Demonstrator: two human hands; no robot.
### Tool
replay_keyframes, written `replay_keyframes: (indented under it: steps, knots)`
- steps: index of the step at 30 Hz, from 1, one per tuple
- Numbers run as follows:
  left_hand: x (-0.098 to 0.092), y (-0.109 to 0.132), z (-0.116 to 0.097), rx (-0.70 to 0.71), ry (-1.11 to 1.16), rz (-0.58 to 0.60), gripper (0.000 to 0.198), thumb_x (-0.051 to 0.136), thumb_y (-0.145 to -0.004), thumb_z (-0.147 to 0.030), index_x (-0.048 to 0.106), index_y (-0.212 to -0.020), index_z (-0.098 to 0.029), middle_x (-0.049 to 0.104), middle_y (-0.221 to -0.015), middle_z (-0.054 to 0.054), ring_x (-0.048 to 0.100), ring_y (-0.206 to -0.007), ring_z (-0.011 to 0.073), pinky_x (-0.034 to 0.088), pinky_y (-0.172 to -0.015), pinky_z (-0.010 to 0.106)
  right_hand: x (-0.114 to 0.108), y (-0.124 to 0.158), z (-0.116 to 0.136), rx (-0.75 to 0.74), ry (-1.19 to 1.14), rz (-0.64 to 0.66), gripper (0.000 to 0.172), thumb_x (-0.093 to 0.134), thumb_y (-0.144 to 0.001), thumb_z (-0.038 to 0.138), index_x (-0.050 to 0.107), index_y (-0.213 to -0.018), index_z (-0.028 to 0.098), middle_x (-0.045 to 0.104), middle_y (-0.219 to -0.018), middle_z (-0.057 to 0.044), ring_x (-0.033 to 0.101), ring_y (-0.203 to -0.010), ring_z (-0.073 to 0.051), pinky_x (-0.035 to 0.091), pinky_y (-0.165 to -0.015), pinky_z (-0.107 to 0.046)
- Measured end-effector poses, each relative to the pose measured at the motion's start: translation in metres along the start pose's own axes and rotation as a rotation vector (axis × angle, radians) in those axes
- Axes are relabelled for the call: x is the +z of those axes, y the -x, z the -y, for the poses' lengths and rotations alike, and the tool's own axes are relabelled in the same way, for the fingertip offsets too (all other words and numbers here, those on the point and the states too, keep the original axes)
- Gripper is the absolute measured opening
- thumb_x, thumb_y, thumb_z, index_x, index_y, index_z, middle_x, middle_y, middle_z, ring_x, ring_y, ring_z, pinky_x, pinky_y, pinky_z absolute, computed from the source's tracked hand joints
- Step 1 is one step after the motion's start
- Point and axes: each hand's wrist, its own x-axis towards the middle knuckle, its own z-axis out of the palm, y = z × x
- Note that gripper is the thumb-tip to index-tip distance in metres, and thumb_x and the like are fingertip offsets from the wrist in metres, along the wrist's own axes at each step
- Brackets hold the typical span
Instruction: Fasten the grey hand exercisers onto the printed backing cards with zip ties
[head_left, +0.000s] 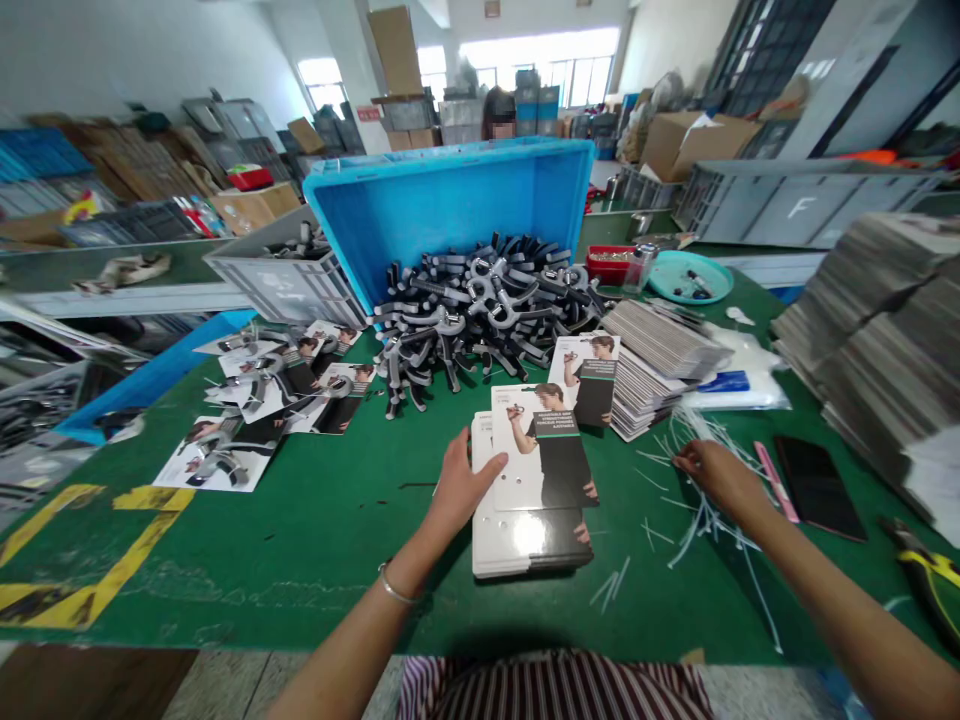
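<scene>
A card stack (506, 552) is lying before us; our left hand (461, 487) is holding the top card (541, 460) at its left edge, thumb over it. Our right hand (716, 477) is resting among white ties (691, 424), fingertips nearly together; whether they're gripping one, we cannot tell. Beyond, hand grips (480, 312) are lying heaped at a tipped blue crate (450, 200).

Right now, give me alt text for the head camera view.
A person's left hand rests on stacked printed cards while the right hand touches white ties; beyond, grip strengtheners spill from a tipped blue crate onto a green table.
</scene>
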Motion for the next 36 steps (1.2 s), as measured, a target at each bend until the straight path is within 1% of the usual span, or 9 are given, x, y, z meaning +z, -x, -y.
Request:
replay_keyframes:
  steps: [5,8,12,18,20,24,28,32,36]
  knots:
    - [-0.016,-0.003,0.006,-0.166,0.380,0.163,0.049,0.067,-0.080,-0.049,0.066,-0.116,-0.016,0.071,-0.111,0.011,0.066,-0.098,0.0275,0.052,-0.088,0.042,-0.007,-0.011,0.004,-0.083,-0.024,0.123,0.022,0.055,-0.085,0.037,0.067,-0.081,0.019,0.070,-0.081,-0.009,0.063,-0.070,-0.022,0.043,-0.062,-0.032]
    - [-0.022,-0.003,0.001,-0.162,0.346,0.084,0.056,0.072,-0.076,-0.046,0.062,-0.124,-0.017,0.067,-0.121,0.012,0.065,-0.103,0.0265,0.050,-0.090,0.040,-0.020,-0.016,0.011,-0.029,-0.197,0.117,0.025,0.057,-0.083,0.041,0.066,-0.082,0.018,0.070,-0.078,-0.008,0.061,-0.062,-0.020,0.044,-0.059,-0.032]
    - [-0.017,-0.005,0.000,-0.025,0.120,-0.062,0.067,0.078,-0.070,-0.039,0.058,-0.131,-0.020,0.062,-0.128,0.011,0.057,-0.116,0.0273,0.042,-0.101,0.041,-0.039,-0.012,0.036,0.025,-0.731,0.167,0.033,0.067,-0.078,0.049,0.066,-0.093,0.019,0.070,-0.082,-0.006,0.056,-0.056,-0.014,0.045,-0.051,-0.028]
    - [-0.024,-0.019,0.010,-0.029,0.251,-0.002,0.043,0.063,-0.083,-0.035,0.066,-0.121,-0.017,0.072,-0.104,0.006,0.064,-0.085,0.0196,0.049,-0.078,0.031,-0.042,0.005,0.088,0.035,-1.251,0.202,0.039,0.076,-0.075,0.038,0.069,-0.112,0.026,0.068,-0.107,-0.008,0.067,-0.087,-0.019,0.059,-0.080,-0.034]
    - [-0.029,-0.024,0.011,-0.045,0.277,0.007,0.039,0.063,-0.082,-0.034,0.069,-0.115,-0.015,0.073,-0.099,0.006,0.064,-0.081,0.0186,0.049,-0.074,0.029,-0.038,0.006,0.106,0.033,-1.331,0.204,0.036,0.078,-0.073,0.034,0.071,-0.107,0.025,0.069,-0.102,-0.006,0.067,-0.086,-0.017,0.060,-0.081,-0.032]
    - [-0.039,-0.025,-0.001,-0.068,0.277,-0.107,0.034,0.071,-0.073,-0.029,0.072,-0.103,-0.014,0.073,-0.092,0.006,0.064,-0.076,0.0172,0.048,-0.069,0.026,-0.034,0.002,0.141,0.129,-1.568,0.157,0.024,0.082,-0.072,0.032,0.073,-0.091,0.022,0.064,-0.076,0.001,0.061,-0.066,-0.008,0.058,-0.062,-0.017]
    - [-0.057,-0.002,-0.017,-0.199,0.557,-0.124,0.040,0.074,-0.068,-0.028,0.066,-0.105,-0.013,0.073,-0.094,0.008,0.066,-0.073,0.0172,0.051,-0.066,0.027,-0.037,0.004,0.187,0.110,-1.674,0.203,0.024,0.082,-0.073,0.030,0.074,-0.094,0.021,0.062,-0.073,0.003,0.058,-0.063,-0.005,0.055,-0.058,-0.013]
    - [-0.073,0.040,-0.008,-0.375,0.629,-0.130,0.041,0.073,-0.069,-0.028,0.060,-0.105,-0.013,0.073,-0.082,0.005,0.064,-0.058,0.0154,0.049,-0.055,0.025,-0.032,0.017,0.250,-0.054,-1.625,0.378,0.023,0.080,-0.075,0.032,0.073,-0.092,0.018,0.066,-0.077,0.000,0.062,-0.065,-0.007,0.057,-0.063,-0.016]
    - [-0.056,0.062,0.010,-0.372,0.680,-0.099,0.049,0.076,-0.072,-0.034,0.053,-0.111,-0.015,0.073,-0.098,0.009,0.068,-0.070,0.0171,0.052,-0.062,0.027,-0.013,0.026,0.296,-0.201,-1.576,0.518,0.021,0.076,-0.080,0.036,0.067,-0.086,0.018,0.069,-0.079,-0.001,0.065,-0.065,-0.009,0.058,-0.062,-0.021]
